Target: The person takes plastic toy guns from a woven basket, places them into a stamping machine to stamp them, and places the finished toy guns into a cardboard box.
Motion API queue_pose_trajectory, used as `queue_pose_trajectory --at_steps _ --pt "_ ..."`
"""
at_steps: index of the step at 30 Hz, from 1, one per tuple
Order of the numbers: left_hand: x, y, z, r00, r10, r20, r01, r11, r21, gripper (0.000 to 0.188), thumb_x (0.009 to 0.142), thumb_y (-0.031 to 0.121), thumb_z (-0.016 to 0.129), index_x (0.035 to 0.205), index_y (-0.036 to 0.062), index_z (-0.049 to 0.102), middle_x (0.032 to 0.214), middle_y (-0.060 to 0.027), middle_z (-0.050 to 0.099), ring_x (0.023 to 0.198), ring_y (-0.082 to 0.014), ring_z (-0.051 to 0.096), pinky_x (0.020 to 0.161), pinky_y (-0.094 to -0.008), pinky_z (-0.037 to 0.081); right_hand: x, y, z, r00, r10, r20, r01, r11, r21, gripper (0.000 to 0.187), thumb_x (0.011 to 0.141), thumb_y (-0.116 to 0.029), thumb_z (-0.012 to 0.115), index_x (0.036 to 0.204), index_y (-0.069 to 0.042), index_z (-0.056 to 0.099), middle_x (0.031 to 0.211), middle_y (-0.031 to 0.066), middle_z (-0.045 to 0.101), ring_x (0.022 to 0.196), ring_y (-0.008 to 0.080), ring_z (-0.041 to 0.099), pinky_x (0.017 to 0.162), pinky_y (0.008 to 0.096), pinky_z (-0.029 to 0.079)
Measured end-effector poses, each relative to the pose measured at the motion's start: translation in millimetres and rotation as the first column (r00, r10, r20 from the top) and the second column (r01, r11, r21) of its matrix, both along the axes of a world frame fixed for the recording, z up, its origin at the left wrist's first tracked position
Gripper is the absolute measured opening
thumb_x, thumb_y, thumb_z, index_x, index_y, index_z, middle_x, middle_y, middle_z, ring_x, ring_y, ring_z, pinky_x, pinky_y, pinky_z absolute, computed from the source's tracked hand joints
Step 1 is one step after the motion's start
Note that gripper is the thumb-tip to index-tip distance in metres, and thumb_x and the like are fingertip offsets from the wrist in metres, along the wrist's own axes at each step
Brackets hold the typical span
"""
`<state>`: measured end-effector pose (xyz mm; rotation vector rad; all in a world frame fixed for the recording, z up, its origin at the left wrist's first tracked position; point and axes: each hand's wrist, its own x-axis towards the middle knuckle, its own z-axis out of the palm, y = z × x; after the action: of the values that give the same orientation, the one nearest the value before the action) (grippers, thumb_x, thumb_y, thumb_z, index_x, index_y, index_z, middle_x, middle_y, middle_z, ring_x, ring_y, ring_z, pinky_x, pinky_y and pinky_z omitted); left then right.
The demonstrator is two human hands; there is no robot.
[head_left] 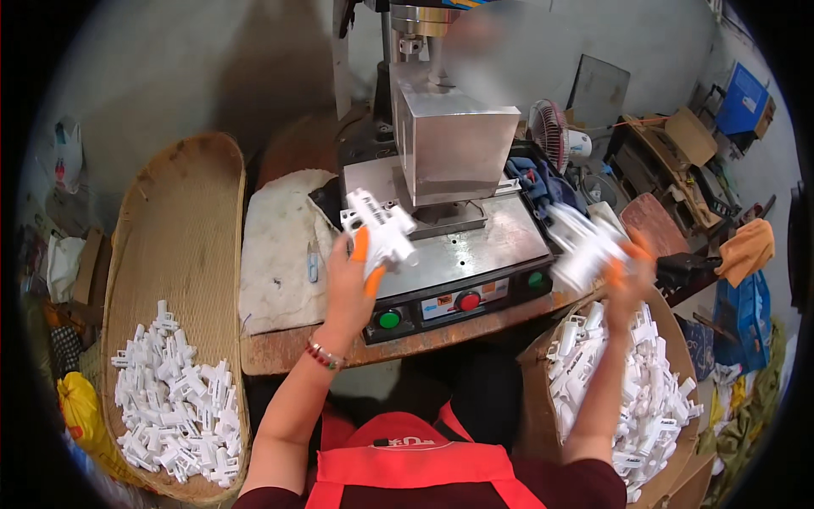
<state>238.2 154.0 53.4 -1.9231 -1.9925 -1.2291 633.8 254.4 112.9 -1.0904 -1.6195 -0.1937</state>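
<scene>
My left hand [346,276], with orange covers on its fingers, is closed on a white plastic part [377,222] with dark printing and short side arms. It holds the part over the front left of the press's metal bed. To the right of the press, my right hand [627,276], also with orange on its fingers, grips a white plastic piece [581,246]. Motion blurs that piece, so I cannot tell whether it is one or more. Between my hands, a large metal press head [458,148] hangs above a metal fixture [454,222] on the bed.
Several white parts lie in a long woven basket [174,246] on the left. More fill a cardboard box [536,382] on the right. The press front has two green buttons and a red button [468,300]. A cloth pad [275,246] and a fan [549,134] flank the press.
</scene>
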Motion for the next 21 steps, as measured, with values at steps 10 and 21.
queue_pose_trajectory --at_steps 10,21 --pt "69 137 11 0.982 0.020 -0.188 -0.041 0.993 -0.110 0.021 0.090 0.025 0.057 0.101 0.0098 0.067 0.107 -0.0109 0.064 0.106 -0.0327 0.051 0.089 -0.0400 0.040 47 -82 -45 1.000 0.003 -0.016 -0.008 0.933 -0.361 0.028 0.085 -0.001 0.056 0.113 0.001 0.055 0.128 0.0190 0.053 0.127 0.0305 0.045 0.109 0.0407 0.029" --pt "-6 -34 -52 0.955 -0.263 -0.135 0.256 0.964 -0.073 0.067 0.078 0.038 0.071 0.137 0.0163 0.047 0.143 -0.0187 0.038 0.131 -0.0388 0.035 0.104 -0.0511 0.033 25 60 -157 0.967 0.242 -0.075 -0.219 0.646 -0.731 0.063 0.089 -0.029 0.067 0.134 0.007 0.043 0.131 0.0162 0.051 0.121 0.0251 0.047 0.105 0.0328 0.033"
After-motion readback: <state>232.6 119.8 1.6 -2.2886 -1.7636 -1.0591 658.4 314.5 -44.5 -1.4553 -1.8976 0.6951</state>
